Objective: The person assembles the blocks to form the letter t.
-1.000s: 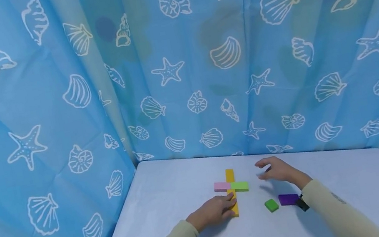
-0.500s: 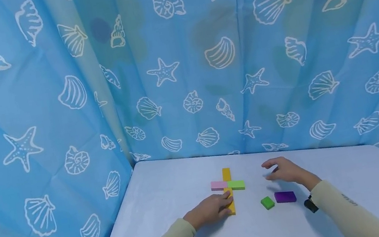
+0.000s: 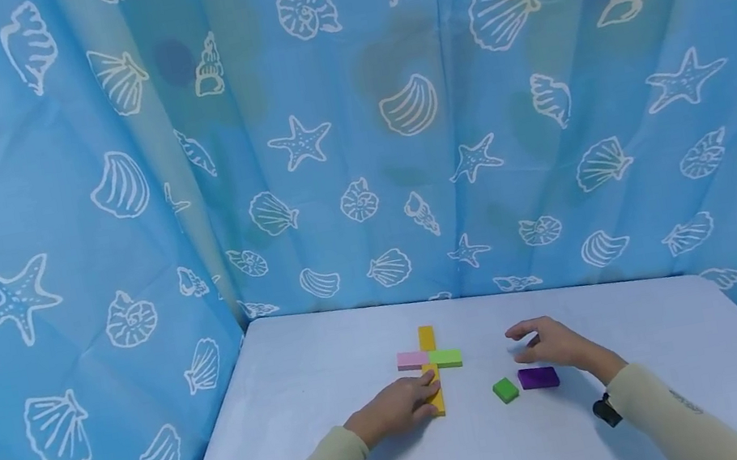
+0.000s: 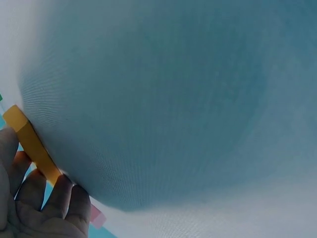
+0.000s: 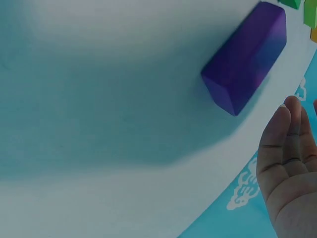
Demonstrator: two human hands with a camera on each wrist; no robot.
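Observation:
My left hand (image 3: 393, 408) holds the near yellow block (image 3: 437, 400) on the white table, thumb and fingers at its sides; the left wrist view shows fingers (image 4: 57, 193) along this long yellow bar. Beyond it a pink block (image 3: 411, 360) and a light green block (image 3: 446, 358) meet end to end, with another yellow block (image 3: 427, 337) farther back, so together they form a cross. My right hand (image 3: 559, 344) hovers with relaxed fingers and nothing in them, just behind a purple block (image 3: 538, 377). Left of the purple one lies a small green block (image 3: 505, 390).
The white tabletop (image 3: 316, 354) runs back to a blue curtain (image 3: 353, 142) with white shell prints, which also closes off the left side. Dark bands sit at both wrists.
My right hand has drawn rightward and back toward me, uncovering the purple block its wrist partly hid. The left hand stays on the near yellow block. The head view has turned slightly right.

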